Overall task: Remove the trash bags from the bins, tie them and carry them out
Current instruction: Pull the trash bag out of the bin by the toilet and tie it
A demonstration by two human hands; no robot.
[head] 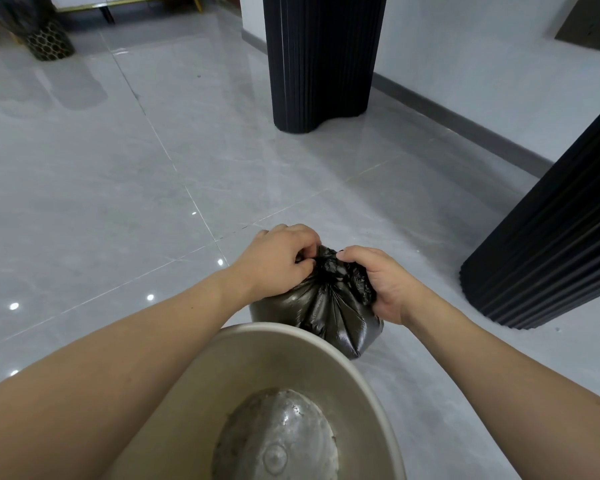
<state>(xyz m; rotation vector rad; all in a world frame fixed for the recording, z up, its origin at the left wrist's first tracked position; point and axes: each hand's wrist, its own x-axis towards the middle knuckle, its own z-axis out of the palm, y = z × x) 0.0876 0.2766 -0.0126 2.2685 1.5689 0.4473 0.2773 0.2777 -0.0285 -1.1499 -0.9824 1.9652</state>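
Observation:
A full black trash bag (329,317) stands on the grey floor just beyond a beige round bin (361,386). The bin holds no bag; its dirty grey bottom shows. The bag's top is gathered into a crumpled bunch. My left hand (278,261) pinches that bunch from the left with curled fingers. My right hand (385,282) grips the gathered plastic from the right, thumb on top. Both hands meet at the bag's neck.
Two black ribbed pillars rise from the tiled floor, one ahead (323,60) and one at the right (548,244). A second bin (47,38) with a black bag and honeycomb pattern stands far left by a gold-legged cabinet. A white wall with grey skirting runs along the right.

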